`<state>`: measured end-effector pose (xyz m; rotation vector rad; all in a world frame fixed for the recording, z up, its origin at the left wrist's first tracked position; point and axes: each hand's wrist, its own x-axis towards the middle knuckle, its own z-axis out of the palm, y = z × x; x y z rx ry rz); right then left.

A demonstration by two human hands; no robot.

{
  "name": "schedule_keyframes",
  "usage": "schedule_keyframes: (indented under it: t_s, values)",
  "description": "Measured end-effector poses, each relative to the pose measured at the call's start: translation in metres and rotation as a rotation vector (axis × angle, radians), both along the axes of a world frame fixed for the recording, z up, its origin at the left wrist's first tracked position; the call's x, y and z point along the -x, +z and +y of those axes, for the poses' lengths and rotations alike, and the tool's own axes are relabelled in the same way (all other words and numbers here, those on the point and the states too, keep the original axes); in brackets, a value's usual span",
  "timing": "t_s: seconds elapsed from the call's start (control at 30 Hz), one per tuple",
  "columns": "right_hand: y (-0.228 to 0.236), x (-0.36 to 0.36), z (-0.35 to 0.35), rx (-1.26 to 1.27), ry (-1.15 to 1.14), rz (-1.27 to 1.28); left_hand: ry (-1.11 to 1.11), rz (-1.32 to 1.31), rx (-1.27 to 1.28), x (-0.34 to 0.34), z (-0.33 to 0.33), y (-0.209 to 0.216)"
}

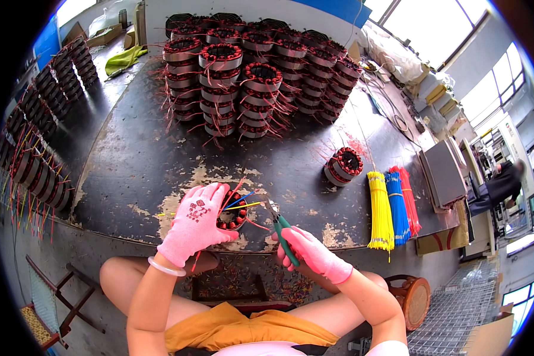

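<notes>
Your left hand [194,221] clasps the stator [242,217], your right hand [308,251] grips the pliers [283,225]; a slip beside the yellow wire [246,205] could nick its insulation.

Seen as a clock face, your view contains: two gloved hands, one left hand [196,218] at eight o'clock and one right hand [310,252] at five; one pair of pliers [283,228], between five and six; one wire-wound ring [241,221] beside your left hand; three wire bundles, one yellow bundle [380,210], one blue bundle [398,207] and one red bundle [407,199], between three and four; one round stool [418,304], at four; one green cloth [123,62], at ten; one other person [498,185], at three. The ring stacks [219,95] towards twelve overlap too much for you to count.
</notes>
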<state>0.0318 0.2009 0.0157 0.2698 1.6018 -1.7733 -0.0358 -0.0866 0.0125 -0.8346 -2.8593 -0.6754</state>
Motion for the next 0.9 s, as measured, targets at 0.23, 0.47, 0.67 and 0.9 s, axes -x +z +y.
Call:
schedule_keyframes:
  t_s: [0.23,0.47,0.67,0.9]
  values:
    - [-0.002,-0.007,0.016,0.274,-0.034,-0.187,0.306,-0.041,0.097,-0.017,0.020,0.000]
    - [0.006,-0.010,0.009,0.198,0.085,-0.191,0.411,0.026,0.106,-0.021,0.025,-0.009]
    - [-0.006,0.002,0.005,0.230,0.040,-0.186,0.389,0.000,0.125,-0.019,0.023,-0.011]
    - [-0.001,0.002,-0.007,0.021,-0.031,-0.040,0.398,0.001,0.083,-0.019,0.022,-0.013]
